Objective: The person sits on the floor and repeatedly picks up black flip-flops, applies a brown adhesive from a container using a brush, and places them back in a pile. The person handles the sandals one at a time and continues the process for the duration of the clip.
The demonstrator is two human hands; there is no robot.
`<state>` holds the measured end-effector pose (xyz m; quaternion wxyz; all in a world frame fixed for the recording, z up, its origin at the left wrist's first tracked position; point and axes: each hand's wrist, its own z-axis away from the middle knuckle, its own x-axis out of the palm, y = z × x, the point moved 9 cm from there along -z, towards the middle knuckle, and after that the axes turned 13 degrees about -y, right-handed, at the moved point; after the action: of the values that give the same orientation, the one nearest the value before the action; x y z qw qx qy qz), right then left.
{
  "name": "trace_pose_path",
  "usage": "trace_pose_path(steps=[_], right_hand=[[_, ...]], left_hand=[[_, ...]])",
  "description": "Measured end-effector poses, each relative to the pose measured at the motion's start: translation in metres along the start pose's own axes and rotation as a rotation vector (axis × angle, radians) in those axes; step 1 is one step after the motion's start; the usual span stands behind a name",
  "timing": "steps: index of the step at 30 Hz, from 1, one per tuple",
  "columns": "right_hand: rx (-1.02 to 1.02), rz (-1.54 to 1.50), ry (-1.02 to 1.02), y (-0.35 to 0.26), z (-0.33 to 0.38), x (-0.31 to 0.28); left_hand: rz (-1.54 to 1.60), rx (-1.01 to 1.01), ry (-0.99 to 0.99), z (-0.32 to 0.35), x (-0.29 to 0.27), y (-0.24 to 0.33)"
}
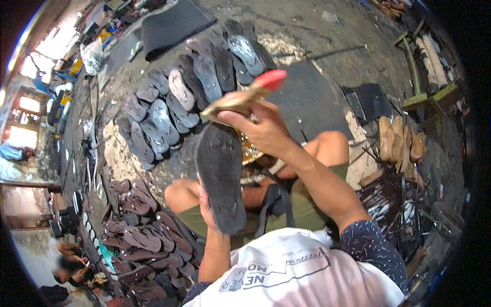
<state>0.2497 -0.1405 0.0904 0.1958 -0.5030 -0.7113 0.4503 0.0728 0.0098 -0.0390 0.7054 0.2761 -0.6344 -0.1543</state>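
Note:
My left hand (205, 204) holds a dark grey sandal sole (221, 176) upright by its lower left edge, the thumb and fingers partly hidden behind it. In my right hand (263, 128) is a brush-like tool with a red end (271, 80), smeared by motion. Its tan tip reaches just over the top of the sole; whether they touch, I cannot tell. Behind the right wrist and the sole, a container with shiny yellowish contents (249, 151) shows in part between my folded legs.
Rows of coated soles (161, 120) lie ahead and to the left. Brown sandals (143, 238) are heaped at the lower left. Wooden foot forms (393, 139) stand at the right, near a wooden frame (429, 100). A black sheet (176, 26) lies farther off. Another person (71, 266) sits at the far lower left.

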Motion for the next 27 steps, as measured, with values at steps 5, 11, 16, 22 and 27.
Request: trace_pose_path(steps=[5,11,16,22,27], right_hand=[[-0.155,0.083,-0.135,-0.017,0.03,0.044],[0.028,-0.097,-0.377,-0.024,0.11,0.096],[-0.065,0.201,-0.337,-0.005,0.063,0.076],[-0.169,0.21,-0.241,0.019,0.028,0.077],[0.367,-0.332,-0.383,0.021,0.114,0.085]], left_hand=[[0.11,0.038,-0.029,-0.045,0.017,0.011],[-0.022,0.078,-0.236,-0.086,0.009,0.029],[0.066,0.071,-0.144,-0.081,0.031,0.005],[0.127,-0.021,-0.141,-0.076,0.025,-0.008],[0.326,-0.104,0.004,-0.136,-0.073,-0.006]])
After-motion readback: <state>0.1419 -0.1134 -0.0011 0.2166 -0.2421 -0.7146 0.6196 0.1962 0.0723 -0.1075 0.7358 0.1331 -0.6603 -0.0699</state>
